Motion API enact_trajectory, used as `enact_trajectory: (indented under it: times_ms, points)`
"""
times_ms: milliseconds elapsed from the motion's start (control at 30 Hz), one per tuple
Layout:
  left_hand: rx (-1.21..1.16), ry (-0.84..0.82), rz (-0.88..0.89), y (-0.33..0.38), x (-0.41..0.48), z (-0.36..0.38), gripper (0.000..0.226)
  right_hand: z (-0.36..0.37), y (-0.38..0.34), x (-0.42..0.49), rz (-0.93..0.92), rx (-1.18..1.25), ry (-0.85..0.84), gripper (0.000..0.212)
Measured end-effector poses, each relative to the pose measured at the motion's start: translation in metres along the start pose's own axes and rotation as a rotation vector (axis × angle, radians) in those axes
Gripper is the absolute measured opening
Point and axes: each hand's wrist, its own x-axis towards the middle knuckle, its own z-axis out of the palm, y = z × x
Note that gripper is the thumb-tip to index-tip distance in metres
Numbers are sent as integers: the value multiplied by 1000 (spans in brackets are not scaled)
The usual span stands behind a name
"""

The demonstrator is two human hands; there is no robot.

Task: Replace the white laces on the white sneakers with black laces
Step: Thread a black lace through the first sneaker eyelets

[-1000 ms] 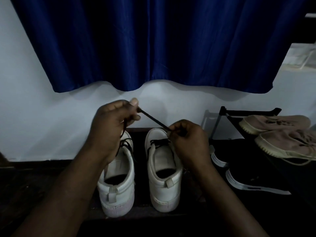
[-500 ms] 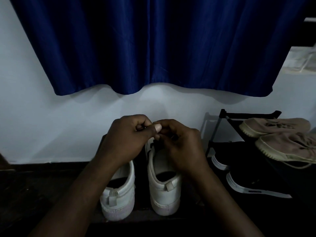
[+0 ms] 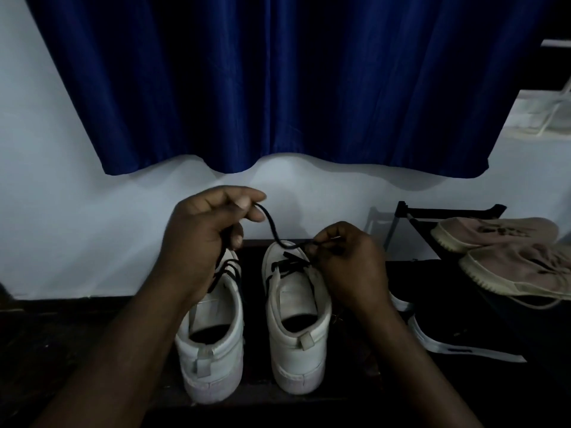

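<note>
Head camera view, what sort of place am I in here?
Likely a home room, a shoe-storage spot: a blue curtain hangs over a white wall, a black shoe rack holds beige sneakers, and white sneakers stand on the dark floor.

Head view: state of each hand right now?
Left hand: closed, pinching the thin black cord shoelace.
Right hand: closed, pinching the same shoelace.

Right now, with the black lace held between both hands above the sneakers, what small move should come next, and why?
Probably draw the left hand up and away to take out the slack: the black lace sags in a curve between it and the right hand, which pinches it just over the partly laced sneaker on the right.
</note>
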Motion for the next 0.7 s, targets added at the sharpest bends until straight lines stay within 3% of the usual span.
enact_trajectory:
  times_ms: [133, 267, 333, 400, 467, 600, 700]
  points:
    - [409, -136, -65, -12, -2, 9, 19, 4, -17, -13, -161, 121, -156, 30]
    - [592, -155, -50, -16, -6, 13, 19, 8, -19, -16, -315, 71, -260, 55]
    - [611, -162, -24, -15, -8, 14, 19, 8, -19, -17, -375, 54, -295, 50]
    - [629, -159, -7, -15, -8, 13, 20, 9, -20, -17, -389, 51, -273, 32]
    - [612, -131, -1, -13, -6, 11, 19, 9, -17, -14, -336, 33, -207, 15]
    - [274, -62, -37, -5, -4, 7, 8, 4, -2, -1, -132, -96, -32, 14]
    - [46, -54, -30, -4, -3, 2, 15, 2, 5, 4, -50, -124, 33, 13]
